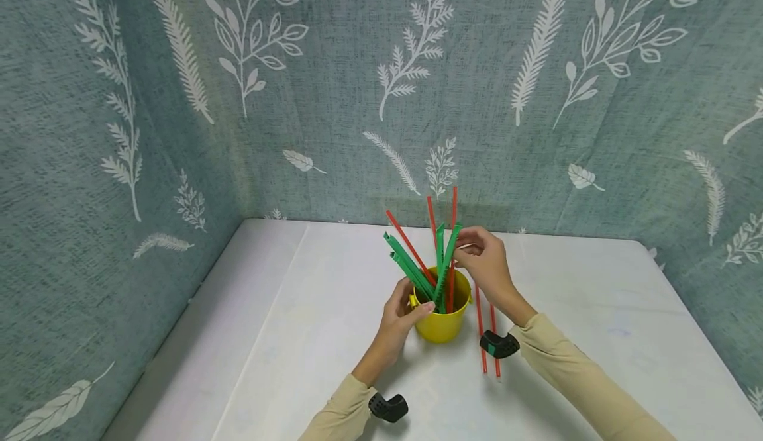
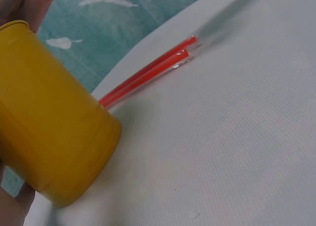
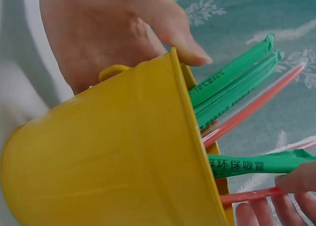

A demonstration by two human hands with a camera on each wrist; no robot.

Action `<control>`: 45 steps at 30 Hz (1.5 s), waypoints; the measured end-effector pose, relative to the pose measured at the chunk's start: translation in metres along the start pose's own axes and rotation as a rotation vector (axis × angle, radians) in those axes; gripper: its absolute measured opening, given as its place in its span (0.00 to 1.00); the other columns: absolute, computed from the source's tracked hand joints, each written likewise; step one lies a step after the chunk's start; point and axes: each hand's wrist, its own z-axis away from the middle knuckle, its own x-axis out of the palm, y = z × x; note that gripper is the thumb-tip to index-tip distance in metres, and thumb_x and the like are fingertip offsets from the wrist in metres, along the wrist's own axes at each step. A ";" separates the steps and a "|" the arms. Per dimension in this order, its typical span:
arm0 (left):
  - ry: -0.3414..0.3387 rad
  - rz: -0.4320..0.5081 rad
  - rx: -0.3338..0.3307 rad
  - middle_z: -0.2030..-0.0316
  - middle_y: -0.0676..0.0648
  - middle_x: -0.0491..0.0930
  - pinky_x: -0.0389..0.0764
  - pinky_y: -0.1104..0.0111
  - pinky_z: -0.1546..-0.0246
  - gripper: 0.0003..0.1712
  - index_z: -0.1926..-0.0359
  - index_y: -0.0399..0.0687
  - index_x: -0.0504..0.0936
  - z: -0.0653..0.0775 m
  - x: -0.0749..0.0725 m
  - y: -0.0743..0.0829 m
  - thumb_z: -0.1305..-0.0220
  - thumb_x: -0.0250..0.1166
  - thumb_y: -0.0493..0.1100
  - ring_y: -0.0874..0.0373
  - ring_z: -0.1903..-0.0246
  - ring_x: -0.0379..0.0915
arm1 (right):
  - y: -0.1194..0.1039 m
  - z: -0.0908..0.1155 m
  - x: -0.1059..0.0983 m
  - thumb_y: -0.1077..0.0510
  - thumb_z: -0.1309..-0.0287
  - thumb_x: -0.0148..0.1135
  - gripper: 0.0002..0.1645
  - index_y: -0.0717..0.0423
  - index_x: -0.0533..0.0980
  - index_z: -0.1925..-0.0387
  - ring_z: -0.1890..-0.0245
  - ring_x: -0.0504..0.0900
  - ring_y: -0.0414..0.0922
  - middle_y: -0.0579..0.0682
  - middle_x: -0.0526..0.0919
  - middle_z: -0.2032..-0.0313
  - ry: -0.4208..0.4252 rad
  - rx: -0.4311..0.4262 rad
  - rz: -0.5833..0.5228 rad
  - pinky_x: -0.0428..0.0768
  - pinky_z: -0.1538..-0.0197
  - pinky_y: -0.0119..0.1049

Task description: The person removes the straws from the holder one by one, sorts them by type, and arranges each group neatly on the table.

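Observation:
A small yellow bucket (image 1: pixel 440 327) stands on the table, holding several green wrapped straws (image 1: pixel 411 265) and red straws (image 1: pixel 402 232) that lean in different directions. My left hand (image 1: pixel 396 318) holds the bucket at its left side, the thumb over the rim and the fingers along the outer wall. At the far right of the rim, my right hand (image 1: pixel 487 262) pinches a red straw (image 3: pixel 252 195) between thumb and fingers. That straw's lower end is inside the bucket, close to a green wrapped straw (image 3: pixel 247 164).
Two more red straws (image 1: pixel 481 348) in clear wrapping lie on the white table (image 1: pixel 286 335), to the right of the bucket. A green curtain (image 1: pixel 334 97) with white leaf prints hangs behind and at the sides. Black wrist cameras (image 1: pixel 389 407) sit on both sleeves.

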 end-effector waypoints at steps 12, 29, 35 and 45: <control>0.000 0.000 0.011 0.43 0.51 0.64 0.59 0.57 0.44 0.32 0.39 0.58 0.59 0.000 0.000 -0.002 0.44 0.59 0.45 0.56 0.42 0.57 | -0.003 0.003 -0.010 0.65 0.51 0.60 0.16 0.66 0.69 0.58 0.68 0.77 0.54 0.62 0.74 0.63 0.106 -0.078 -0.026 0.79 0.70 0.41; 0.006 0.020 -0.007 0.43 0.49 0.64 0.57 0.57 0.44 0.31 0.39 0.55 0.60 0.002 0.003 0.006 0.44 0.59 0.41 0.56 0.42 0.57 | -0.022 0.002 -0.028 0.67 0.53 0.61 0.17 0.67 0.69 0.59 0.70 0.76 0.50 0.60 0.74 0.65 0.194 -0.222 -0.077 0.78 0.72 0.39; 0.018 -0.017 0.003 0.43 0.50 0.65 0.59 0.57 0.44 0.32 0.39 0.57 0.60 0.001 0.002 -0.004 0.45 0.59 0.46 0.56 0.42 0.57 | -0.035 0.005 -0.032 0.68 0.53 0.61 0.18 0.67 0.69 0.59 0.70 0.77 0.49 0.61 0.74 0.65 0.201 -0.239 -0.091 0.78 0.72 0.39; 0.023 -0.001 -0.013 0.44 0.49 0.65 0.58 0.56 0.45 0.31 0.40 0.55 0.60 0.001 0.004 0.006 0.44 0.59 0.43 0.56 0.43 0.58 | -0.049 0.005 -0.045 0.70 0.55 0.61 0.16 0.67 0.69 0.61 0.71 0.77 0.49 0.62 0.75 0.67 0.228 -0.276 -0.158 0.78 0.71 0.41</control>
